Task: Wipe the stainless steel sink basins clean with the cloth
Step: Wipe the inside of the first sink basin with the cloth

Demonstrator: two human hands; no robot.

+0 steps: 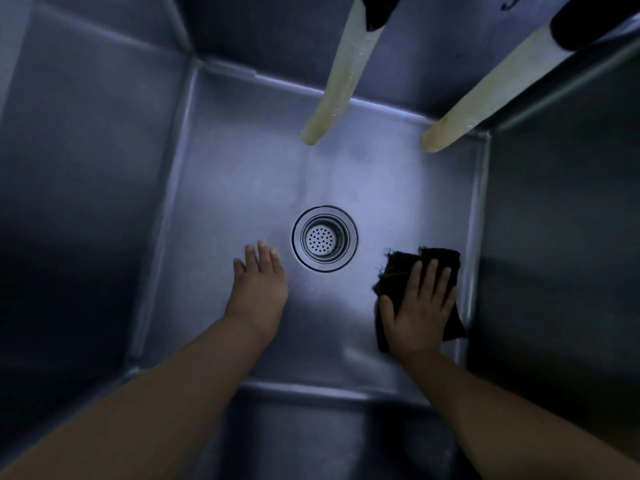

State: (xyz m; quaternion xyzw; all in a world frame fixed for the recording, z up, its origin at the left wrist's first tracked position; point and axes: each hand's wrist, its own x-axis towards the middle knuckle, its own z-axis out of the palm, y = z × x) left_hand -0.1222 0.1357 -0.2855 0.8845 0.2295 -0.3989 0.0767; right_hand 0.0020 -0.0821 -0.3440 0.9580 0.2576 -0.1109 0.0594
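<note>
- Right hand [417, 306]: fingers straight and spread, palm pressed flat on the dark cloth [401, 268]; nothing gripped.
- Cloth lies on the sink basin [221, 161] floor, right of the drain strainer [324, 238], near the right wall.
- Left hand [258, 285]: fingers extended, holds nothing, just left of the drain; contact with the floor not discernible.
- Two pale hoses [341, 71] hang down at the far wall.

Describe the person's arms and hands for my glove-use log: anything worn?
Nothing worn shows. The left hand and right hand are bare, without gloves; no rings show on the fingers and no watch at the wrists. Both forearms are bare to the frame's edge, with no sleeves in view.
</note>
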